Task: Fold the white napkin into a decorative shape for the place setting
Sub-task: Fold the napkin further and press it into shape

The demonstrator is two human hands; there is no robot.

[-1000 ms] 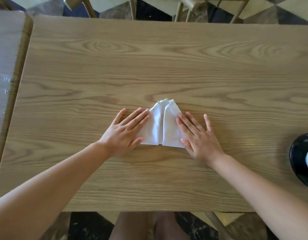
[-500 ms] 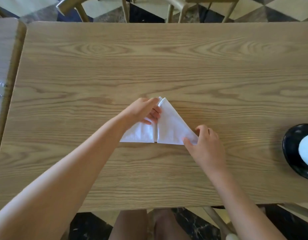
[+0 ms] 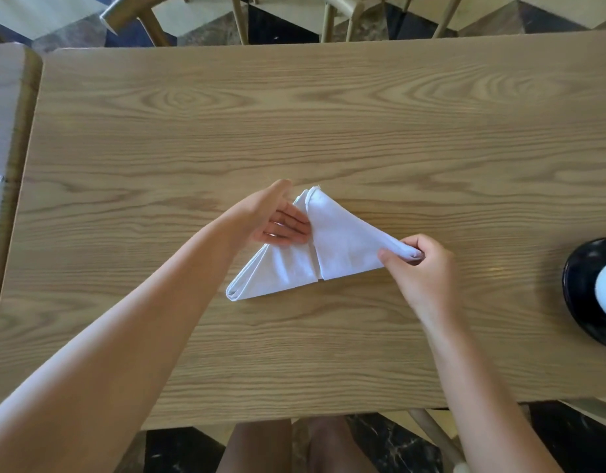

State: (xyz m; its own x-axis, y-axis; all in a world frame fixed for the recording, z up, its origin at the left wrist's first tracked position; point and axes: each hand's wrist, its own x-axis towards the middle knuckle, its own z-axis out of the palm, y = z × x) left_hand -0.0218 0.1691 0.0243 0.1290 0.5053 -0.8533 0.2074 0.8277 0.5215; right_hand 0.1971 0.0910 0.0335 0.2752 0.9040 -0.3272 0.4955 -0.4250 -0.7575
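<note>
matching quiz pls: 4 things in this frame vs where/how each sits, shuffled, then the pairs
Things:
1. white napkin
2. left hand
3. right hand
4. black dish

States:
A. at the table's right edge, partly out of frame
B. pinching the napkin's right corner
C. lying flat on the table, folded into a triangle
D. on the napkin's left half, near the top point

Pairs: 1-C, 2-D, 3-B, 4-A
</note>
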